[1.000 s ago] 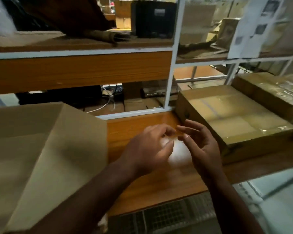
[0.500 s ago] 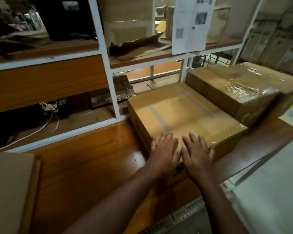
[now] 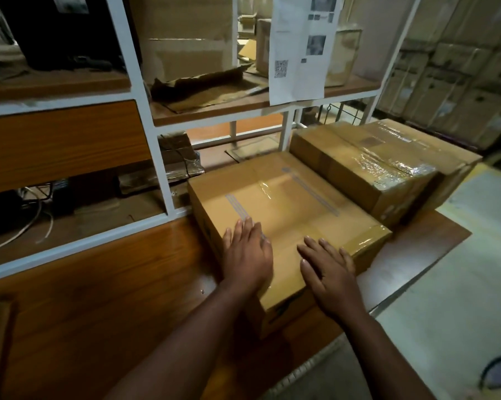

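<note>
So the flat brown cardboard box sealed with clear tape (image 3: 284, 209) sits on the orange wooden tabletop (image 3: 99, 298), right in front of me. My left hand (image 3: 248, 255) and right hand (image 3: 328, 272) both lie flat on its near end, fingers straight, gripping nothing. A second taped cardboard box (image 3: 367, 166) touches its far right side, white metal shelving (image 3: 145, 111) behind.

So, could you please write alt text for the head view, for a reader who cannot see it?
The left hand and right hand rest flat on a taped brown cardboard box on a brown wooden table. A film-wrapped cardboard box stands behind it, beside white metal shelves.
</note>
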Available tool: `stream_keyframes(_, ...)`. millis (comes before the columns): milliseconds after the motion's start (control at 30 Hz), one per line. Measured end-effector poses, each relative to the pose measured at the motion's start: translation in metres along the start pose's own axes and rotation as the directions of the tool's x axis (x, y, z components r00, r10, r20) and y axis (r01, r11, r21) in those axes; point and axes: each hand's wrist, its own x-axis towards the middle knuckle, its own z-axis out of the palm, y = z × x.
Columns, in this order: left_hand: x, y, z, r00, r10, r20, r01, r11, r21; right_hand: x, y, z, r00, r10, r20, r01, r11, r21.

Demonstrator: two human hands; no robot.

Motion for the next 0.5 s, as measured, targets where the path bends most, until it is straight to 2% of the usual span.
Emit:
stream_keyframes(300, 0.002, -0.002, 0.003, 0.997, -0.057, -0.043, 0.055, 0.998, -0.043, 0.067, 0.060, -0.040, 0.980, 0.199, -0.028, -0.200, 0.976, -0.082)
stream_keyframes(400, 0.001, -0.001, 0.002, 0.995, -0.090, -0.044, 0.088, 0.995, -0.054, 0.069, 0.080, -0.047, 0.994, 0.103, -0.047, -0.110, 0.981, -0.163)
stream_keyframes(500, -0.007, -0.002, 0.000, 0.996, -0.087, -0.015, 0.087, 0.995, -0.041, 0.061, 0.099, -0.052, 0.989, 0.022, -0.147, -0.034, 0.996, -0.081)
